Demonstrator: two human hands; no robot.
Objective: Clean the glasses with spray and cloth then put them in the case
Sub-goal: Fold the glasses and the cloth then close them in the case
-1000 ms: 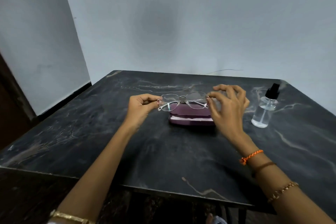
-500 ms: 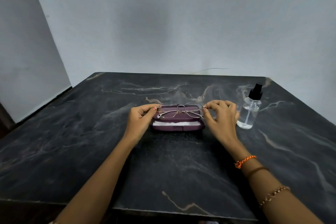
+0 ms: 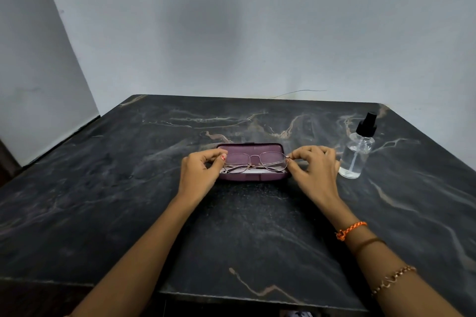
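Observation:
The thin metal-framed glasses (image 3: 255,161) with folded temples hover just over the open purple case (image 3: 251,149), which lies mid-table with its lid tipped back. A strip of white cloth (image 3: 253,170) shows in the case's lower half, under the frame. My left hand (image 3: 199,167) pinches the left end of the frame. My right hand (image 3: 313,165) pinches the right end. Whether the glasses touch the case lining I cannot tell. The clear spray bottle (image 3: 356,154) with a black nozzle stands upright just right of my right hand.
A dark marble table (image 3: 128,188) carries everything; its front edge runs near the bottom of the view. Pale walls close in behind and on the left. Bracelets and an orange thread circle my right wrist (image 3: 351,230).
Both hands have lowered the glasses from above the case down into its opening. The view has shifted, so the case now sits nearer the centre.

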